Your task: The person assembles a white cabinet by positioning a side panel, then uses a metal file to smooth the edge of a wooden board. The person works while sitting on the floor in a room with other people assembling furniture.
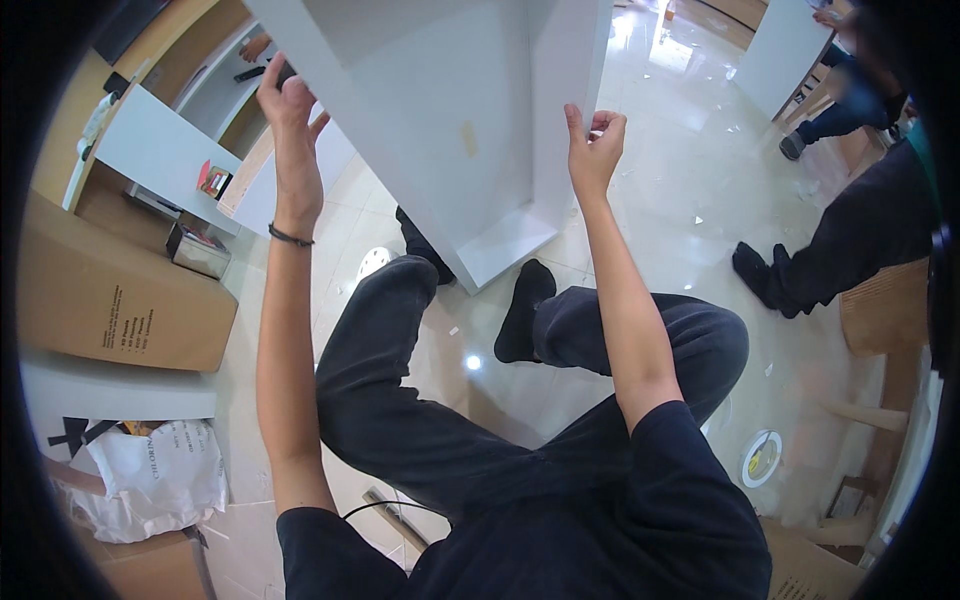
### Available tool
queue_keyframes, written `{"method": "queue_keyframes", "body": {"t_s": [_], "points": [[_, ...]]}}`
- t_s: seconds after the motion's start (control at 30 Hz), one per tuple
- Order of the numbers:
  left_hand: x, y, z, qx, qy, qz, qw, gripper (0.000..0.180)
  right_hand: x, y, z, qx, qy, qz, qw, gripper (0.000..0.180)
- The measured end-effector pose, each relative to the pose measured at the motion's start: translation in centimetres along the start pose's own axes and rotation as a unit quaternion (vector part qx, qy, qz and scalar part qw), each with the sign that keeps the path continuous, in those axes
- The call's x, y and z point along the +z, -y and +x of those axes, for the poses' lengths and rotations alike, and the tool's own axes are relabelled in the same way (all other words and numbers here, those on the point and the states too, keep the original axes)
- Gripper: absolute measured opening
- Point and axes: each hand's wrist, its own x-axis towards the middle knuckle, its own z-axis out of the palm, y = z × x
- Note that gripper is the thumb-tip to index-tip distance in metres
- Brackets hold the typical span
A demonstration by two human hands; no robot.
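white cabinet shell (pixel 430 120) sits between left hand (pixel 292 115) and right hand (pixel 597 155); left fingers (pixel 269 82) half-hidden, right ones curled, can't tell if gripping; loose hold could tip it onto that black-socked foot (pixel 525 312)

"What's the floor (pixel 670 240) like?"
"Pale, glossy and tiled, dotted with white scraps (pixel 698 219), bright reflections (pixel 660 45) farther off."
"Furniture?"
"White-and-wood shelving (pixel 155 145) at upper left, with a cardboard box (pixel 170 300) nearby."
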Motion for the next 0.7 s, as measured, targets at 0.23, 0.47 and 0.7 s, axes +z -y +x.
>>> {"method": "queue_keyframes", "body": {"t_s": [0.23,0.47,0.7], "points": [[1.2,-1.4,-1.2,0.023,-0.015,0.102,0.994,0.107,0.1,-1.4,-0.3,-0.086,0.000,-0.043,0.995,0.052],[1.6,-1.5,-0.1,0.036,-0.031,0.091,0.995,0.093,0.1,-0.5,0.4,-0.019,0.046,-0.023,0.998,0.050],[2.7,-1.2,-0.1,0.038,-0.053,0.098,0.993,0.085,0.5,0.2,0.5,0.017,0.105,-0.043,0.993,0.058]]}}
